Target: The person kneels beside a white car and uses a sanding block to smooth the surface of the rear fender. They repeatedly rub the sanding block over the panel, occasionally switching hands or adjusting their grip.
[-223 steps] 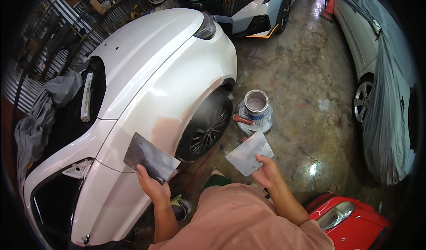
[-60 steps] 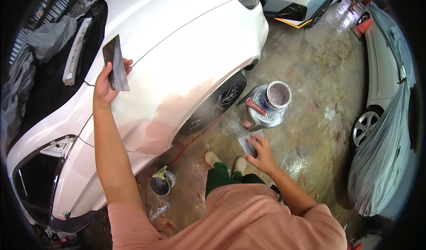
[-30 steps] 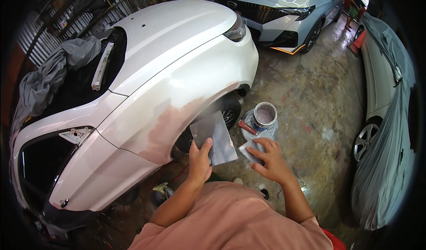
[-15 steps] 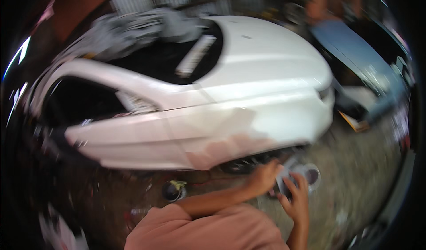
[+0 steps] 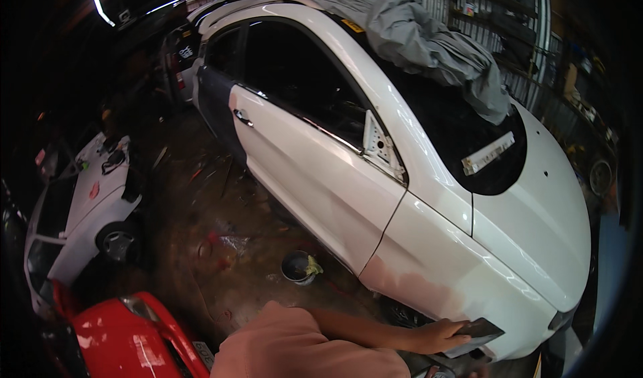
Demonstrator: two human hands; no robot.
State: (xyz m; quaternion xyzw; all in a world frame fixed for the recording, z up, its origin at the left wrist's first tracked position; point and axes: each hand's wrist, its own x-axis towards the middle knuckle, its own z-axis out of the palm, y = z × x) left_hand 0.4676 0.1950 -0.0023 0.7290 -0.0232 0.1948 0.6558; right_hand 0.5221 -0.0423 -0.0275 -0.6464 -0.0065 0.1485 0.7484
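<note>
My left hand (image 5: 439, 336) grips a thin, flat, dark grey sheet (image 5: 483, 333) with straight edges; whether it is sandpaper or a spreader I cannot tell. Hand and sheet are in front of the white car's front fender (image 5: 495, 291), and I cannot tell whether the sheet touches it. A dull pinkish patch (image 5: 408, 285) covers the fender's lower part, beside the door seam. Only a blurred bit of my right hand (image 5: 478, 371) shows at the lower edge, its fingers unclear. Close by, a round container (image 5: 439, 372) is mostly cut off.
A dark bucket (image 5: 295, 265) with a yellowish cloth over its rim stands on the floor. A red car part (image 5: 127, 341) lies at lower left, with a white car (image 5: 84, 210) behind it. A grey cover (image 5: 429, 43) drapes over the windshield.
My view has swung left, bringing the door and the cars at left into sight. Both hands were at the grey sheet; now the left holds it and the right is lower, apart from it.
</note>
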